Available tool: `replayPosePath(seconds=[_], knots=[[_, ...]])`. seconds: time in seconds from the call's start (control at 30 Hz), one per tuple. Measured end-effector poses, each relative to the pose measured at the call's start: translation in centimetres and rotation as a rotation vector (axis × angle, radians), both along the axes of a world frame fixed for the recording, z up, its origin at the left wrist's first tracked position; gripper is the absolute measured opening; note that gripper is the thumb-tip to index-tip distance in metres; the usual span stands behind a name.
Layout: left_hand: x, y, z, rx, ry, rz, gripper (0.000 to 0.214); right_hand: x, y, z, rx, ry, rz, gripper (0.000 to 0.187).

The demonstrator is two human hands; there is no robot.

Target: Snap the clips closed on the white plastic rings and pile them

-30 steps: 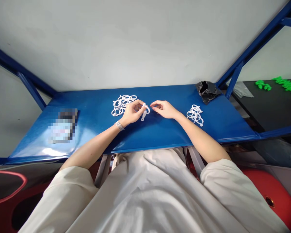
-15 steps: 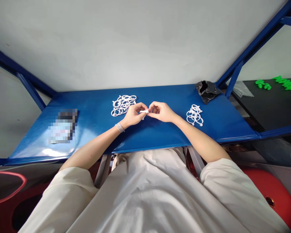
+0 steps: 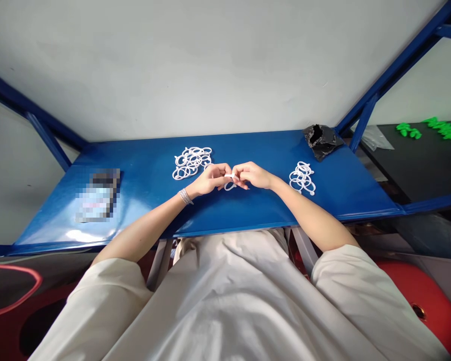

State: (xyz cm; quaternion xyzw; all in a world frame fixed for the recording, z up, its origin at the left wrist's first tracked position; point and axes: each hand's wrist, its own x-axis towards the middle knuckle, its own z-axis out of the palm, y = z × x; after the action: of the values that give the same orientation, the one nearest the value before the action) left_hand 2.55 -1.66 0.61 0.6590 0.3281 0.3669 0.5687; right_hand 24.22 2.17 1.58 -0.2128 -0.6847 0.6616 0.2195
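Between my two hands, above the middle of the blue table (image 3: 248, 210), is a white plastic ring (image 3: 230, 187) with its lower curve hanging below the fingertips. My left hand (image 3: 212, 179) is closed in a pinch on the ring's left side. Thumb and fingers of my right hand (image 3: 251, 175) grip the same ring at its right side. Part of the ring is hidden by the fingers. Just behind my left hand lies a pile of similar white rings (image 3: 191, 161) with small knobs. A smaller group of white rings (image 3: 301, 178) lies to the right of my right hand.
A crumpled black plastic bag (image 3: 321, 142) sits at the table's back right corner. On the left lies a blurred-out flat object (image 3: 97, 196). Green pieces (image 3: 445, 130) rest on a dark surface (image 3: 409, 165) at the right. Blue frame bars (image 3: 363, 123) rise at both sides.
My hands have drawn closer together, and my right hand has turned with its fingers lower. The ring has tilted, so its loop now shows beneath the fingers.
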Motion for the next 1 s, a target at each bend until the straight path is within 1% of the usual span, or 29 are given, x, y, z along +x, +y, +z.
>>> replayPosePath(seconds=[0.07, 0.13, 0.2, 0.27, 0.37, 0.5, 0.6, 0.7, 0.77, 0.9, 0.93, 1.0], knots=[[0.0, -0.1, 0.1, -0.004, 0.027, -0.06, 0.043, 0.0, -0.2, 0.1, -0.084, 0.037, 0.075, 0.011], [0.0, -0.2, 0.3, -0.004, 0.063, -0.1, 0.04, -0.3, -0.4, 0.1, -0.113, 0.045, 0.093, 0.029], [0.1, -0.2, 0.4, -0.001, 0.076, -0.122, 0.037, -0.8, -0.6, -0.1, -0.094, 0.041, 0.037, 0.05], [0.3, -0.2, 0.5, 0.003, 0.068, -0.127, 0.036, -1.3, -0.9, -0.5, -0.061, 0.039, -0.025, 0.068], [0.4, -0.1, 0.4, 0.014, 0.088, -0.135, 0.037, -1.9, -1.1, -1.0, -0.022, 0.036, -0.051, 0.08], [0.1, 0.1, 0.1, 0.052, 0.128, -0.142, 0.035, -1.8, -1.0, -1.3, 0.001, 0.007, -0.033, 0.081], [-0.2, 0.5, -0.1, 0.024, 0.13, -0.141, 0.033, -1.7, -0.6, -1.3, 0.039, -0.004, -0.12, 0.081], [-0.3, 0.7, -0.6, -0.018, 0.084, -0.116, 0.033, -1.6, -0.1, -1.6, 0.076, 0.003, -0.221, 0.077], [-0.2, 0.9, -1.1, -0.016, 0.026, -0.064, 0.034, -1.6, 0.0, -1.6, 0.071, 0.017, -0.27, 0.072], [0.0, 1.2, -2.2, 0.072, -0.055, 0.146, 0.044, -1.2, 0.2, -1.2, -0.049, 0.094, -0.324, 0.062], [0.0, 1.2, -2.4, 0.091, -0.047, 0.178, 0.048, -1.0, 0.2, -0.9, -0.079, 0.119, -0.324, 0.061], [-0.2, 1.3, -2.7, 0.101, 0.002, 0.181, 0.058, -0.7, 0.2, -0.4, -0.11, 0.157, -0.312, 0.061]])
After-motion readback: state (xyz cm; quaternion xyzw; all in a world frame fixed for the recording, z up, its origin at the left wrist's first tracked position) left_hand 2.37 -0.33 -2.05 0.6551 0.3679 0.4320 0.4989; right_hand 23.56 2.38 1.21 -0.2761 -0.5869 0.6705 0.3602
